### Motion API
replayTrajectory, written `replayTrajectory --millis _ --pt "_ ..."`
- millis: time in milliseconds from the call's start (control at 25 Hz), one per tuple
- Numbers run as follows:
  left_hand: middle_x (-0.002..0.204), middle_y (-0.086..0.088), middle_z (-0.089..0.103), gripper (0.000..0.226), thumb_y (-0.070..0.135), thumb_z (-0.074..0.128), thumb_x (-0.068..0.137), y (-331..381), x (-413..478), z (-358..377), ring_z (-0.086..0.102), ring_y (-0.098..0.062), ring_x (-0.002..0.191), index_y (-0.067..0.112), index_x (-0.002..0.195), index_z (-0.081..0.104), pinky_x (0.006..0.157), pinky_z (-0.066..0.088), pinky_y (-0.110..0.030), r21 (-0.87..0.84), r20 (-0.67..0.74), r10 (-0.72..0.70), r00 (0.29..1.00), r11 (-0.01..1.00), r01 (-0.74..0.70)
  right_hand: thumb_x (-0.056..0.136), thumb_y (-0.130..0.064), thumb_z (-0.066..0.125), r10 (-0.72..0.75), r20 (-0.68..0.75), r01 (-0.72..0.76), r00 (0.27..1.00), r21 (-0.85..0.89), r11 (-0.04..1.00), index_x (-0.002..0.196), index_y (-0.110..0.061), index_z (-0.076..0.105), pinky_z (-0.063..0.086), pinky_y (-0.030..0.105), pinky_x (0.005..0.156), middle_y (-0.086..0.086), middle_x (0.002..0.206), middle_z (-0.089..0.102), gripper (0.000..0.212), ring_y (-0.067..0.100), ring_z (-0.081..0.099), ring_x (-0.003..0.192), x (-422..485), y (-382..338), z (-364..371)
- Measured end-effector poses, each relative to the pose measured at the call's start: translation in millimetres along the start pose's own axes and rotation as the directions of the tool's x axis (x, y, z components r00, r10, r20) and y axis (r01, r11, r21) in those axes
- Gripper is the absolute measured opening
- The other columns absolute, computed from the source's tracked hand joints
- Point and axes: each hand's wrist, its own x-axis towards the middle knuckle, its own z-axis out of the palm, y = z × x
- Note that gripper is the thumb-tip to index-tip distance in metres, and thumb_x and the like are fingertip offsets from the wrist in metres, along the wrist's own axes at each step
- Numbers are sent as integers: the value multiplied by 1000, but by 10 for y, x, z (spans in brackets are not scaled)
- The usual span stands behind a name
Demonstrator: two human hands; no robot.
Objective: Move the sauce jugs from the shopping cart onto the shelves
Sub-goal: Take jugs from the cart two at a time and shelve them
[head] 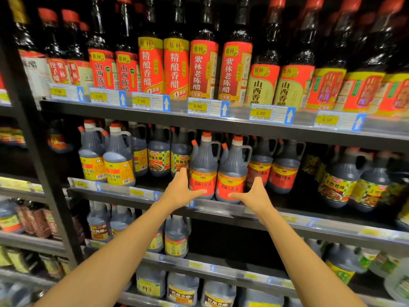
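Note:
Two dark sauce jugs with red labels and orange caps stand side by side at the front edge of the middle shelf [221,209]. My left hand [180,190] holds the left jug [203,165], thumb across the label and fingers round its left side. My right hand [254,194] holds the right jug [232,171] the same way, thumb on the label and fingers behind its right side. Both jugs are upright and touch each other. The shopping cart is out of view.
More jugs with red labels [285,171] stand behind to the right, yellow-labelled jugs [118,165] to the left. Tall vinegar bottles [177,67] fill the shelf above. Lower shelves hold further jugs [176,238]. A black upright post [44,173] stands at the left.

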Motion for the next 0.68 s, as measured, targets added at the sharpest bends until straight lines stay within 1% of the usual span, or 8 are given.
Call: replayTrajectory --millis 80,160,240,360,440,520,600,680 --pt "137 -7 46 84 52 78 74 33 -146 -29 52 -27 123 18 138 35 100 48 -47 62 -25 10 1000 998 -8 69 -12 88 -15 -5 15 1000 54 998 137 -9 32 42 32 90 4 134 46 88 18 48 119 -92 -6 27" --pt "146 -9 40 97 54 75 77 0 -290 -118 47 -29 130 15 150 25 103 45 -47 193 -67 3 998 981 10 61 -13 92 -52 -69 58 996 89 994 137 -14 35 47 36 94 2 130 47 95 22 52 121 -216 -22 153" --pt "143 -9 42 98 61 70 78 -82 -446 -269 50 -29 126 17 152 24 100 47 -47 339 -135 23 991 941 24 50 -25 91 -81 -194 96 978 67 993 133 -15 42 50 47 97 7 130 48 98 29 53 120 -325 -57 345" --pt "137 -7 47 94 68 63 78 -266 -735 -614 52 -28 121 19 150 29 94 50 -45 553 -184 22 983 829 85 59 -15 88 -178 -358 181 917 -25 983 133 -8 44 46 45 99 14 133 42 87 33 44 123 -610 -236 660" --pt "137 -8 48 89 67 62 79 -398 -937 -871 51 -30 122 17 147 33 94 49 -46 635 -205 5 979 762 129 63 -14 86 -309 -391 265 867 -162 950 132 -7 45 43 45 98 14 131 44 81 34 43 122 -811 -429 844" --pt "137 -10 47 88 67 62 79 -548 -1210 -1184 52 -32 122 16 145 34 92 50 -46 701 -231 -24 973 689 184 68 -23 85 -430 -220 357 876 -303 883 136 -12 43 42 45 100 11 133 43 80 32 42 124 -974 -675 1143" --pt "136 -11 47 88 68 61 79 -650 -1432 -1476 52 -34 121 18 146 32 90 49 -46 745 -239 -65 969 628 226 72 -35 82 -480 65 454 875 -452 768 144 -17 35 41 45 102 9 141 38 88 31 39 128 -1033 -912 1444" --pt "133 -10 46 86 67 61 79 -802 -1797 -1871 51 -34 120 20 144 33 91 50 -48 742 -281 -114 953 603 291 72 -43 80 -475 341 584 811 -525 619 151 -20 25 37 48 107 10 151 30 98 33 33 135 -1176 -1195 1879"
